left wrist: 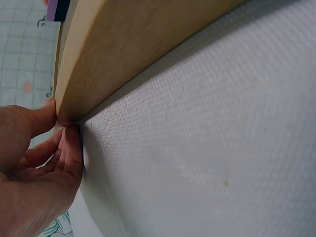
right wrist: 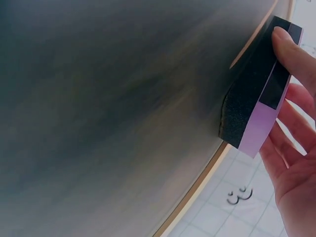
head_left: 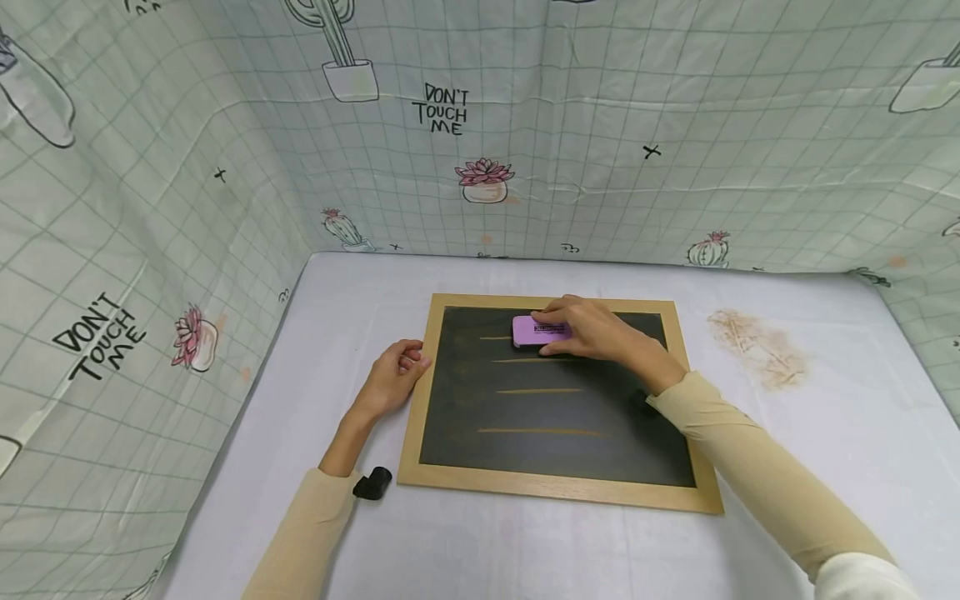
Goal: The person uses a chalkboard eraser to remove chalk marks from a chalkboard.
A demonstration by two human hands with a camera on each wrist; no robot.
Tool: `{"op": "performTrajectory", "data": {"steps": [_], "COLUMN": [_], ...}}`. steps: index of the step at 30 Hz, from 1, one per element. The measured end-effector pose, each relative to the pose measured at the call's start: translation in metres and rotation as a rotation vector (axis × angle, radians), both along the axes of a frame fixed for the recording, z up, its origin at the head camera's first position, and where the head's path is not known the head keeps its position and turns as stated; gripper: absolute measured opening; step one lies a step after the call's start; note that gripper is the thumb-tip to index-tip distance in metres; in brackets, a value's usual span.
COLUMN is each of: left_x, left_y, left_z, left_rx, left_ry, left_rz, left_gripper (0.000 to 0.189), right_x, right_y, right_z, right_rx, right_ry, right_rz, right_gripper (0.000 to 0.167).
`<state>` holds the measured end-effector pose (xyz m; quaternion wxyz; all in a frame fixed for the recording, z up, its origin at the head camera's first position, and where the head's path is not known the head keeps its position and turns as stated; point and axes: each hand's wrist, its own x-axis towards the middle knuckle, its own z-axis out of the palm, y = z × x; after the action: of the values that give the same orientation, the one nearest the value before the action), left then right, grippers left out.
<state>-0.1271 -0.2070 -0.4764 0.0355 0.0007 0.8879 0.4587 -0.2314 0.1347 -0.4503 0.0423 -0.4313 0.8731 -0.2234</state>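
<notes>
Beige sleeves (head_left: 772, 479) nearest | right hand (head_left: 592, 329) grips purple eraser (head_left: 542, 330) against blackboard (head_left: 465, 408), at top yellow line (head_left: 493, 338) | left hand (head_left: 392, 382) touches wooden frame (head_left: 555, 487); cannot tell whether pinching | step: seemingly wiping | next: probably calls for flat, even strokes across lower lines (head_left: 538, 391), below right hand

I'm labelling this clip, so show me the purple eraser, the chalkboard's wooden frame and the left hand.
Purple eraser (head_left: 536, 332): head view, on its purple top.
Wooden frame (head_left: 555, 487): head view, on its near bar.
Left hand (head_left: 388, 380): head view, on its back.

Head view high, wrist views near blackboard (head_left: 540, 410)
</notes>
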Motion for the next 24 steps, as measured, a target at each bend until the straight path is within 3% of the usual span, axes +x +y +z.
{"op": "performTrajectory", "data": {"steps": [11, 24], "left_x": [0.0, 0.001], "left_y": [0.001, 0.002], "left_z": [0.001, 0.002], "left_rx": [0.006, 0.02], "left_ry": [-0.001, -0.003], "left_rz": [0.009, 0.017], "left_gripper": [0.036, 0.036], "right_x": [0.0, -0.001], "right_y": [-0.026, -0.049], "right_z": [0.0, -0.002], "right_rx": [0.003, -0.014], "right_ry": [-0.01, 0.043], "right_rz": [0.026, 0.079], "right_gripper": [0.062, 0.061]}}
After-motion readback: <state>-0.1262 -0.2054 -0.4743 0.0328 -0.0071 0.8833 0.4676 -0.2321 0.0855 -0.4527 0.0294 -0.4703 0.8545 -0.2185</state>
